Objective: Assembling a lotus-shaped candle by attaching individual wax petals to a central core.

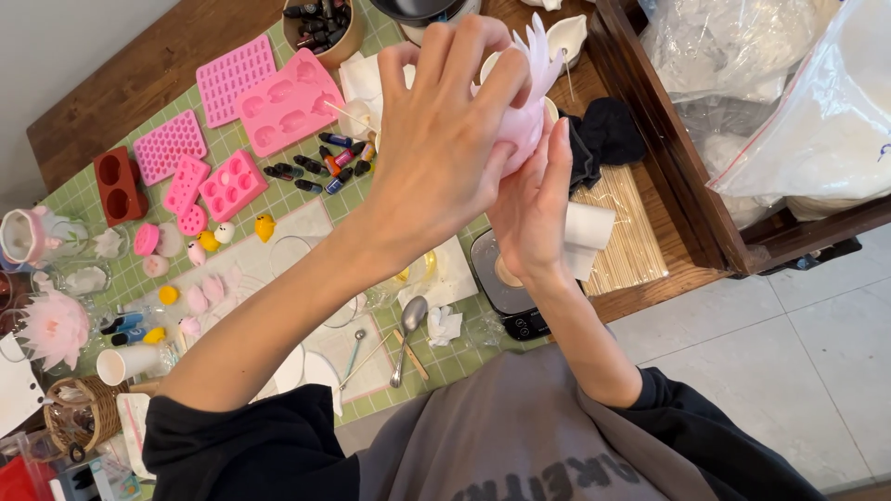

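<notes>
Both my hands are raised above the table around a pale pink, flower-shaped soft mould [527,102] with pointed white-pink petals. My left hand [444,139] covers it from above, fingers curled over its top. My right hand [536,209] supports it from below and the right side, palm against it. Much of the mould is hidden between the hands.
On the green cutting mat [88,199] lie pink silicone moulds [283,102], a dark red mould [118,184], small bottles [329,167], small wax figures, a spoon [406,339] and a digital scale [506,292]. A dark wooden tray [687,167] with plastic bags stands at right.
</notes>
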